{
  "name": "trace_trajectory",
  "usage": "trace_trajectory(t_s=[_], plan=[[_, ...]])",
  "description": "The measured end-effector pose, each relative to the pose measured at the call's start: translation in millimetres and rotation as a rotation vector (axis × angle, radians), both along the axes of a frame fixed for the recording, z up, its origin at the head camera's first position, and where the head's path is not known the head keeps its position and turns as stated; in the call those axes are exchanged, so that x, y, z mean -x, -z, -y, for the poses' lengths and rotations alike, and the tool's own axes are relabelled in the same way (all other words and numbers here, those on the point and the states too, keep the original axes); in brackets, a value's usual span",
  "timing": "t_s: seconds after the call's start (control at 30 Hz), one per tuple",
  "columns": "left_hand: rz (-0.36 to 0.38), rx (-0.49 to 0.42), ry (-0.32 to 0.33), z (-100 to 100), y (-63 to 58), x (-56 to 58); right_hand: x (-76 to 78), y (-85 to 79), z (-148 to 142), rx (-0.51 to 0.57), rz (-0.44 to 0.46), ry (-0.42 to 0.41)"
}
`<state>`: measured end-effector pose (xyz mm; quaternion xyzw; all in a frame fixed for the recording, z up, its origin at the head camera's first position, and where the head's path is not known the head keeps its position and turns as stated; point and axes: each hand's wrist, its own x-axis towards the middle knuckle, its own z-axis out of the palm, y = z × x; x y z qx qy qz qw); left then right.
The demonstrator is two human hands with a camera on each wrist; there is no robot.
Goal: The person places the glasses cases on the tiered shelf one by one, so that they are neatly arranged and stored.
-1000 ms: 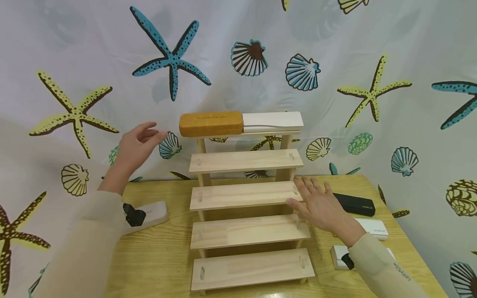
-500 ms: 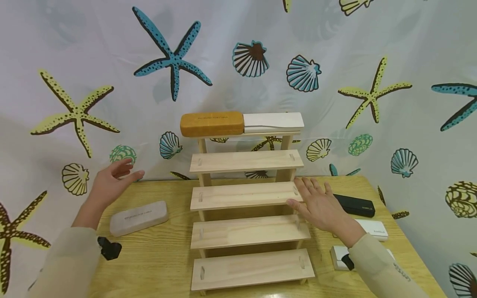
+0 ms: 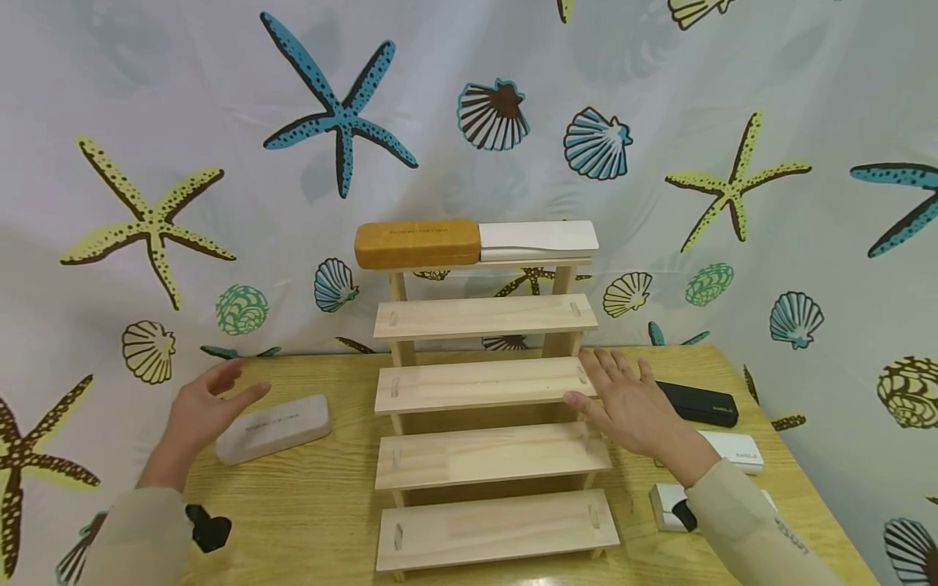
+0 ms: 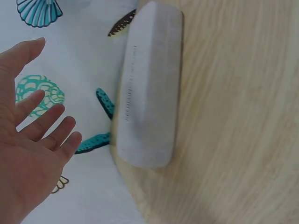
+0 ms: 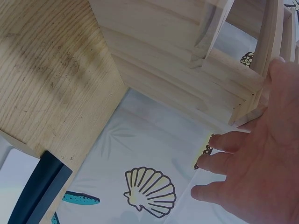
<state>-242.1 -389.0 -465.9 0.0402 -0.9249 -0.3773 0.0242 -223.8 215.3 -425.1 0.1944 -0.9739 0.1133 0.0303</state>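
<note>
My left hand hovers empty at the left with fingers spread and loosely bent. Beside it a pale grey glasses case lies on the wooden table; the left wrist view shows a gap between the hand and the case. In the middle stands a stepped wooden rack. My right hand rests against the right end of its middle step, fingers fairly straight, thumb at the step's edge. Side by side on the top step sit a mustard-yellow glasses case and a white case.
Right of the rack, near the right forearm, lie a black case, a white case and another white case, partly hidden by the sleeve. A white curtain printed with starfish and shells hangs behind the table.
My left hand has come down and leftward from beside the top step to near the grey glasses case, which its arm partly covered before. The right hand has stayed on the rack.
</note>
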Motion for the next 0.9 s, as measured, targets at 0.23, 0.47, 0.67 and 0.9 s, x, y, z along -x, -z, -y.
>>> trace_trajectory(t_s=[0.23, 0.47, 0.67, 0.9], plan=[[0.056, 0.045, -0.007, 3, 20.6, -7.8, 0.5, 0.4, 0, -0.001, -0.011, -0.005], [0.117, 0.062, 0.014, 10, 35.9, -9.6, 0.6, 0.5, 0, -0.002, -0.01, -0.004], [0.178, 0.089, 0.012, 14, 45.2, -9.7, 0.7, 0.1, 0, -0.004, -0.009, -0.003], [0.19, 0.157, 0.029, 19, 52.8, -10.4, -0.2, -1.3, 0, -0.006, -0.006, -0.002]])
